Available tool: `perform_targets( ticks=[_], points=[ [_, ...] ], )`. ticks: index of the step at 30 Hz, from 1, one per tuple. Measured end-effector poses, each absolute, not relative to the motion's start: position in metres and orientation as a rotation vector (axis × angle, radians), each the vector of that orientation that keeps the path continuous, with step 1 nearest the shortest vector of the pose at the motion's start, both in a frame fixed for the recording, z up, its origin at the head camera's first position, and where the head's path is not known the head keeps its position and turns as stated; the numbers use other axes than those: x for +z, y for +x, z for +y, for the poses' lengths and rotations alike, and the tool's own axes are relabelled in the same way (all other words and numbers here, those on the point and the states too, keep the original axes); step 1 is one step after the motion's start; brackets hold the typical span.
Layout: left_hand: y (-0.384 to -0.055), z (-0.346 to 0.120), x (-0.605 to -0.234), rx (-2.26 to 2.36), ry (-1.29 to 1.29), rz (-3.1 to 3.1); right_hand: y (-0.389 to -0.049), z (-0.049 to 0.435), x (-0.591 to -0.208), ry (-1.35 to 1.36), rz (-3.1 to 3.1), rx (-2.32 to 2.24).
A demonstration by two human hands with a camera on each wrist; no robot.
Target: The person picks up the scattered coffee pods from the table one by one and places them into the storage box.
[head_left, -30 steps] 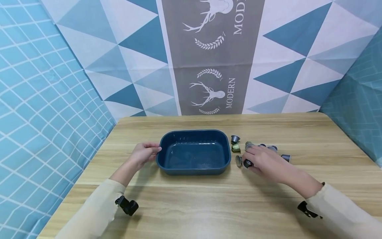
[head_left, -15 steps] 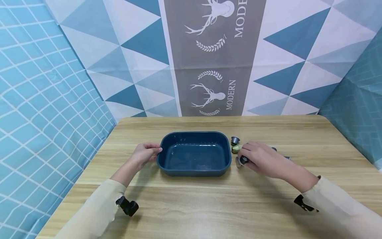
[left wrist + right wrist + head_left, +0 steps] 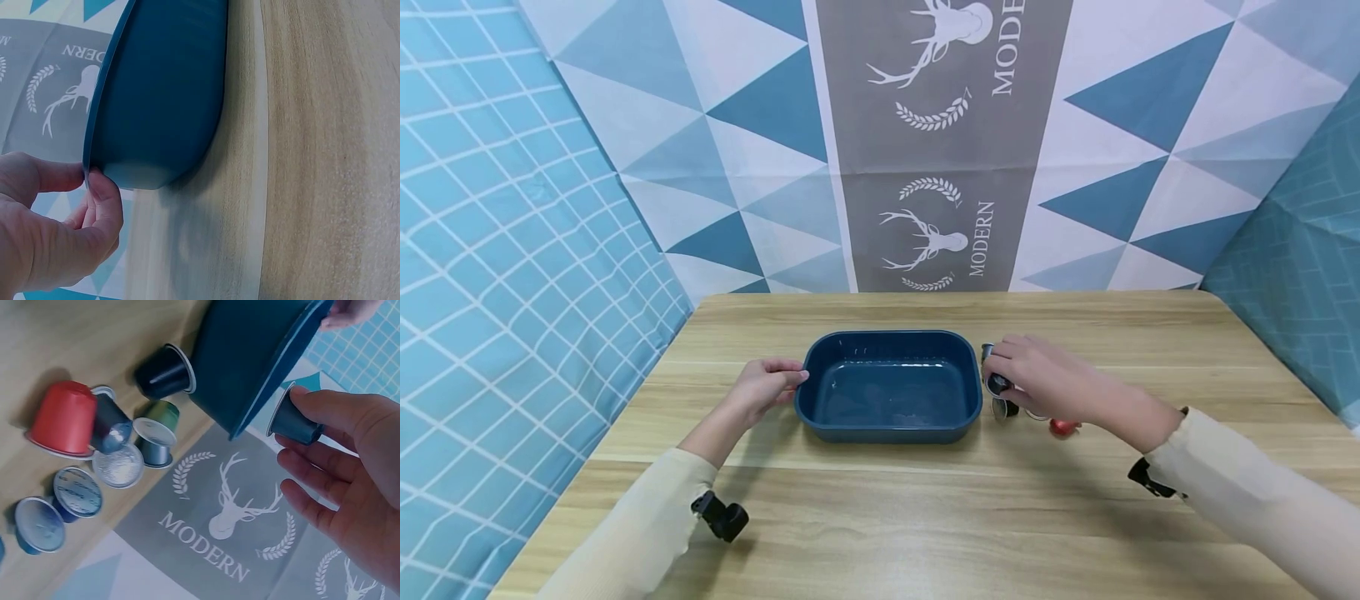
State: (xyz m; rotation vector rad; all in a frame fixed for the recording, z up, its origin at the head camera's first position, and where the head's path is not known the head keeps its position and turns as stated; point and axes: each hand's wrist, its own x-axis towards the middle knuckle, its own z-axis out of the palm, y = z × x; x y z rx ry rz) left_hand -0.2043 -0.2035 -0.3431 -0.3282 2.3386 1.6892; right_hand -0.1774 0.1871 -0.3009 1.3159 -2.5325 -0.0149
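Observation:
My left hand [image 3: 766,385] pinches the left end of the rim of a deep blue rectangular dish [image 3: 887,434], thumb on one side and fingers on the other in the left wrist view. Just right of the dish, my right hand [image 3: 1047,379] holds a dark coffee capsule [image 3: 294,419] between thumb and fingers. In the right wrist view this capsule is raised, close to the dish's rim. Below it stay several more capsules: a black one [image 3: 164,372] beside the dish wall, a green one [image 3: 164,415] and a red one [image 3: 64,419]. The head view has most of them hidden behind my right hand.
Silver-lidded capsules, one of them pale [image 3: 119,465] and another blue [image 3: 40,525], lie in the same loose group. The wooden table [image 3: 880,517] ends at a patterned cloth backdrop [image 3: 925,150]. A blue checked cloth [image 3: 512,250] hangs at the left.
My right hand has moved left and a little away from me, bringing the dark capsule up near the dish. The red capsule has come into sight. My left hand keeps its place.

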Motion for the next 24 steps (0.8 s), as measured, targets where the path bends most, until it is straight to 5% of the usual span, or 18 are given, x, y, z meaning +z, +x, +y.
perform_targets(
  ticks=[24],
  points=[
    [-0.203, -0.203, -0.341, 1.705, -0.32, 2.299, -0.197, 0.146, -0.277, 1.414, -2.606, -0.067]
  ],
)
